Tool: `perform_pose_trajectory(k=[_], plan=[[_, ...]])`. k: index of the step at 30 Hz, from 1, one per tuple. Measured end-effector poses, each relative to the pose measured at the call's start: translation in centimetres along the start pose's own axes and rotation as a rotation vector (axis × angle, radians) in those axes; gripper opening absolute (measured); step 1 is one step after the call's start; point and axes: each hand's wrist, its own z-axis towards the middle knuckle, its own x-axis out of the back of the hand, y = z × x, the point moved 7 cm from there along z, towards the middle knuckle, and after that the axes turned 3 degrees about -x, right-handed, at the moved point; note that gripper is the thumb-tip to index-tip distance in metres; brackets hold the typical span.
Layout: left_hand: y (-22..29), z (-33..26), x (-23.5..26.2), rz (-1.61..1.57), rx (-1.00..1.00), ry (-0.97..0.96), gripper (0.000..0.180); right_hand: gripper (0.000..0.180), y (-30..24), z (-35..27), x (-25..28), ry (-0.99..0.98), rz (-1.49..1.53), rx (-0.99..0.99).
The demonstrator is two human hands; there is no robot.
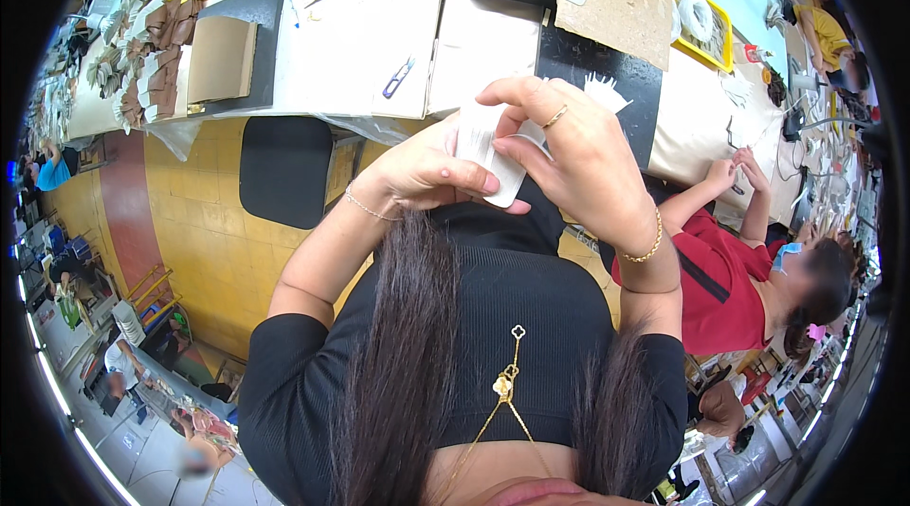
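Just beyond the near edge of the table, I hold a flat white piece with rounded corners in front of my body. My left hand is closed on it, thumb lying across its lower part and fingers underneath. Over its upper right side, my right hand bends down with thumb and forefinger pinching at the edge. Whether a separate thin layer is between those fingertips, I cannot tell. Behind my right hand, thin white strips lie on a black board.
Purple-handled thread snips lie on the table. Brown cardboard rests on a dark board at left, beside stacked brown and white pieces. Farther right are a board with white pieces and a yellow tray. A co-worker in red sits close at right.
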Motion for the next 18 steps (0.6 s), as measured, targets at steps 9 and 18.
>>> perform_pose_trajectory(k=[9,18], plan=[[0.0,0.1,0.3,0.045,0.001,-0.006,0.067,0.041,-0.4,0.1,-0.2,0.030,-0.010,0.055],[0.0,0.0,-0.1,-0.035,0.013,0.075,0.069,0.041,0.6,0.4,0.7,0.027,0.070,-0.010]])
